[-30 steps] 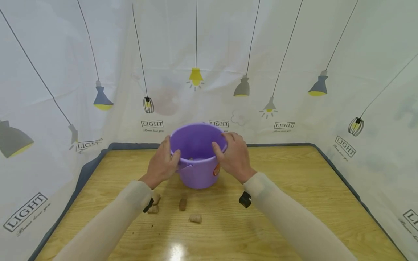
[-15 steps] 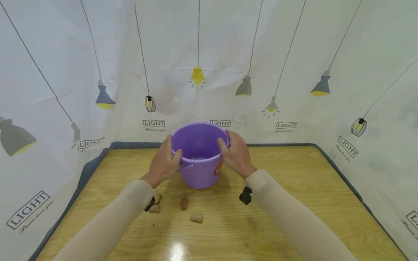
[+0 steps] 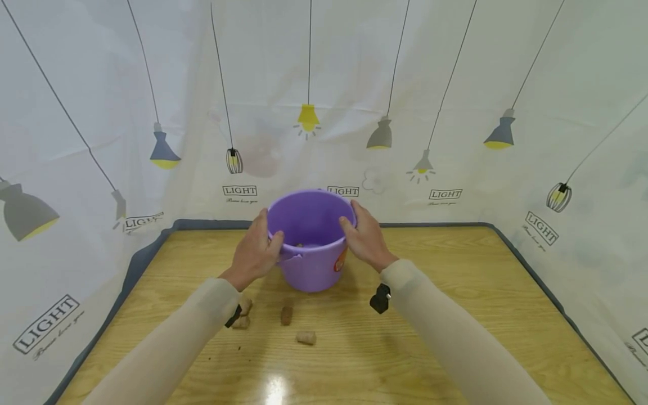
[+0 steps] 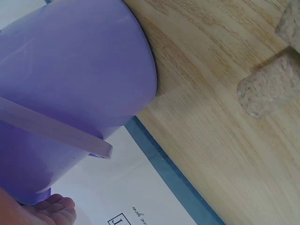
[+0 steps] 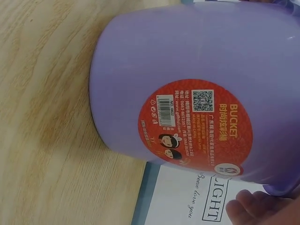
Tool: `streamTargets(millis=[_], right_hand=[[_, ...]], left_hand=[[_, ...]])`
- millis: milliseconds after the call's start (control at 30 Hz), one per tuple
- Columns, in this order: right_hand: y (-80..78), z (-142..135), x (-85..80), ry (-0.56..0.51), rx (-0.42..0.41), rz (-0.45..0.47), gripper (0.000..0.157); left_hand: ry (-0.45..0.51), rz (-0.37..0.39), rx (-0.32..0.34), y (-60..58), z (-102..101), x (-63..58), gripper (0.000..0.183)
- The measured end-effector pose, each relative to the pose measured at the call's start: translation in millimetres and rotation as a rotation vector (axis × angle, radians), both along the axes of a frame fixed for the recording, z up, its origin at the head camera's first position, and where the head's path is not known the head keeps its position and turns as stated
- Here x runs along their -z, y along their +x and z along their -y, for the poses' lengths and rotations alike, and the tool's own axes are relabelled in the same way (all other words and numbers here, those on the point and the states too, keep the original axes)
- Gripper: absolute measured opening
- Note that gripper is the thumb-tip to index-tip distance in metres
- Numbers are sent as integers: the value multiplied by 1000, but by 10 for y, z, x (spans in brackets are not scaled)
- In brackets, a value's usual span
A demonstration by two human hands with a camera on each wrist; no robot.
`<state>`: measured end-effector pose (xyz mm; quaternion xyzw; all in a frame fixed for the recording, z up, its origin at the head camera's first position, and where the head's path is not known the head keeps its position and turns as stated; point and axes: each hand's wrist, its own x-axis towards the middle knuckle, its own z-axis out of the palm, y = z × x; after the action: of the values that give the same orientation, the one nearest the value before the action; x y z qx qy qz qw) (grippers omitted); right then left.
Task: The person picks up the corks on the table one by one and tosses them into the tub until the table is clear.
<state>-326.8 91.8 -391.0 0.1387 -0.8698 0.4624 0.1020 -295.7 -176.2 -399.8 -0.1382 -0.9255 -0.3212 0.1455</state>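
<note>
Head view: gripping the purple bucket (image 3: 314, 273) with left hand (image 3: 253, 253) and right hand (image 3: 367, 233) at opposite rim sides, probably for balance, beyond cork-like pieces (image 3: 306, 337) on the table (image 3: 430, 281). Left wrist view: showing the handle (image 4: 51, 129) ungripped. Right wrist view: gripping near the rim, not covering the label (image 5: 197, 126).

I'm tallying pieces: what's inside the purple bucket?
A small brownish bit shows low inside the purple bucket; anything lying just behind its near wall is covered.

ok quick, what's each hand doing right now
Left hand: closed, holding the left side of the round purple plastic bucket.
Right hand: closed, holding the right side of that same bucket.
</note>
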Motion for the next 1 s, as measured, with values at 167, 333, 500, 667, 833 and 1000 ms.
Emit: streamTargets(millis=[167,333,500,667,833,1000], right_hand=[[-25,15,-18,-9,-5,11,67],[-48,30,4,-39,-20,20,64],[-43,41,28,-77,-26,29,62],[-47,32,50,-83,-23,18,61],[-58,34,57,-79,-14,4,60],[-68,42,56,-78,-15,-8,60]], left_hand=[[4,-3,-6,-3,-3,-7,76],[5,-6,-8,-8,-3,-2,76],[6,-5,-10,-4,1,3,77],[3,1,-9,-7,-4,12,77],[5,8,-13,-8,-6,1,77],[10,13,-16,-9,-1,-5,78]])
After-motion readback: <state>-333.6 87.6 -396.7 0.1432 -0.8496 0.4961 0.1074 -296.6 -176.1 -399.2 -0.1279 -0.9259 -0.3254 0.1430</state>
